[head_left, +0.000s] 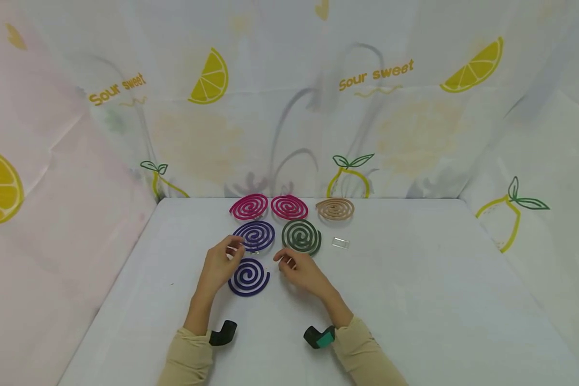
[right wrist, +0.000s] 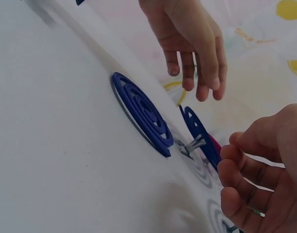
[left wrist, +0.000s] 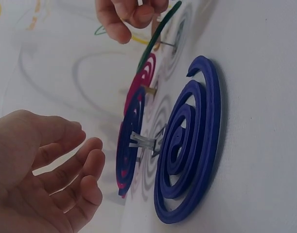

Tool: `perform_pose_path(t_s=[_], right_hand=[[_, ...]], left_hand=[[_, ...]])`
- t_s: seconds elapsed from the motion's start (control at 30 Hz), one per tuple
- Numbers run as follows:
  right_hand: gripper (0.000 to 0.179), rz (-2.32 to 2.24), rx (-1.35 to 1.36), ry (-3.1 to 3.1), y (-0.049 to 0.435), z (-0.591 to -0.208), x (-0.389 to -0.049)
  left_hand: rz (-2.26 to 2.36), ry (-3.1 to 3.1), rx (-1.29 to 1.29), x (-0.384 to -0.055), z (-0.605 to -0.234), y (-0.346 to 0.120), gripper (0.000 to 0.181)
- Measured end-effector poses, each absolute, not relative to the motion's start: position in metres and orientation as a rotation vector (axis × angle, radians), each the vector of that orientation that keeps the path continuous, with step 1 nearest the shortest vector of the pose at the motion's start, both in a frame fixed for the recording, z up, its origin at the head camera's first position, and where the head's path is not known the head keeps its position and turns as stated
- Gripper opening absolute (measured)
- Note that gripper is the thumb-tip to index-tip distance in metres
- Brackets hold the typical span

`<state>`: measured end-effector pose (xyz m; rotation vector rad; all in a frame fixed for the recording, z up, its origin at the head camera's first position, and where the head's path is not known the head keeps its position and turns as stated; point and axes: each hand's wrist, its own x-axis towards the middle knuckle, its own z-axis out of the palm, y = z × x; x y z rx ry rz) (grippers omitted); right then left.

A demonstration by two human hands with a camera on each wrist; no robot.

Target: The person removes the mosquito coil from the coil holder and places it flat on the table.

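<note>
My left hand (head_left: pixel 222 262) hovers with loosely bent fingers beside the blue mosquito coils, nothing in its grasp. One blue coil (left wrist: pixel 187 145) lies flat on the white table, just below that hand in the head view. Behind it, another blue coil (left wrist: pixel 130 141) sits raised on a small metal stand (left wrist: pixel 144 141). Across the gap, my right hand (head_left: pixel 301 272) is likewise empty, fingers relaxed, close to the near edge of a green coil (head_left: pixel 301 237). The left wrist view shows the green coil raised and tilted.
Two pink coils (head_left: pixel 249 207) and a tan coil (head_left: pixel 335 209) form the back row by the lemon-printed cloth (head_left: pixel 289 123). A loose metal stand (head_left: pixel 340 243) lies on the table (head_left: pixel 415 300) right of the green coil.
</note>
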<state>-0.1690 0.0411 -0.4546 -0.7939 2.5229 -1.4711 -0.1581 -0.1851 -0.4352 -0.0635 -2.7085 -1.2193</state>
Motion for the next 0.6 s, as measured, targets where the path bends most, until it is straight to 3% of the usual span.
perform_pose_path(t_s=[0.6], right_hand=[[0.019,-1.612,-0.567,2.507,0.068,-0.456,-0.182]], left_hand=[[-1.290,-2.697,-0.143,-0.167,-0.437,-0.164,0.025]])
